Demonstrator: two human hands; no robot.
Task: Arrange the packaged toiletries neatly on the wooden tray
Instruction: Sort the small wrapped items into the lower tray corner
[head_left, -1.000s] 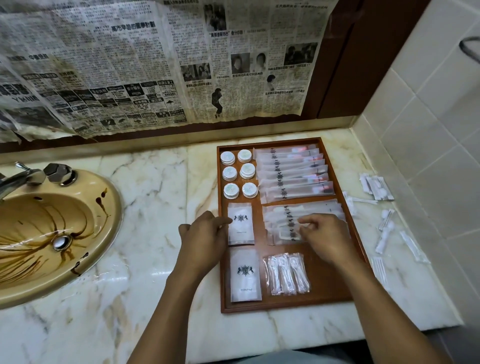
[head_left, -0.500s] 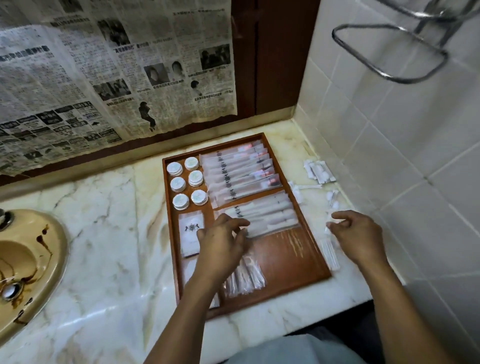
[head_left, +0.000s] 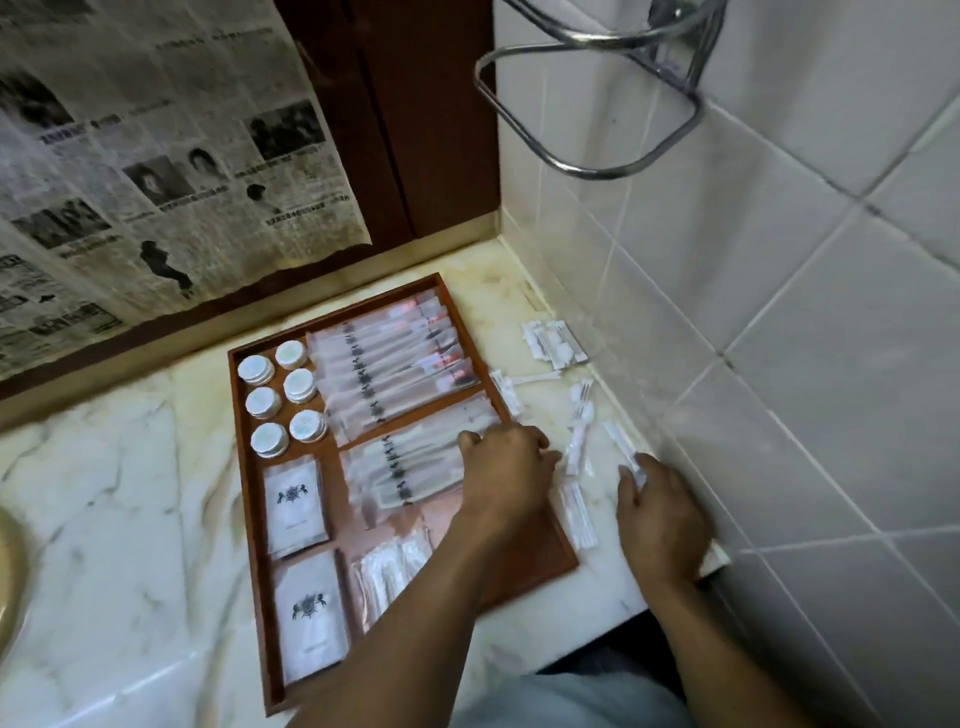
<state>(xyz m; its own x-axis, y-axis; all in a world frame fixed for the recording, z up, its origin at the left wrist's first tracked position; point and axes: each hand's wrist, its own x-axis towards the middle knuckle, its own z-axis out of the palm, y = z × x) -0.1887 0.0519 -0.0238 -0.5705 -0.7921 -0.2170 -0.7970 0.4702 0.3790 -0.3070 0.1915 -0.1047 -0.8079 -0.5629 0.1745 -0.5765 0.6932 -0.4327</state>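
Head cam: wooden tray (head_left: 249, 483) centre, loose packets (head_left: 576, 447) at its 3 o'clock on tabletop (head_left: 130, 493). L hand (head_left: 506, 457) curled over tray's right rim, R hand (head_left: 660, 509) on slim packet (head_left: 623, 447); grips unclear. Risk: L forearm crossing tray could scuff sorted rows (head_left: 395, 374).

No wording is legible. The newspaper (head_left: 156, 182), far beyond the left fingers (head_left: 535, 441), carries blurred print. The 2 sachets (head_left: 296, 506) left of them bear a dark crest; the line beneath is illegible.
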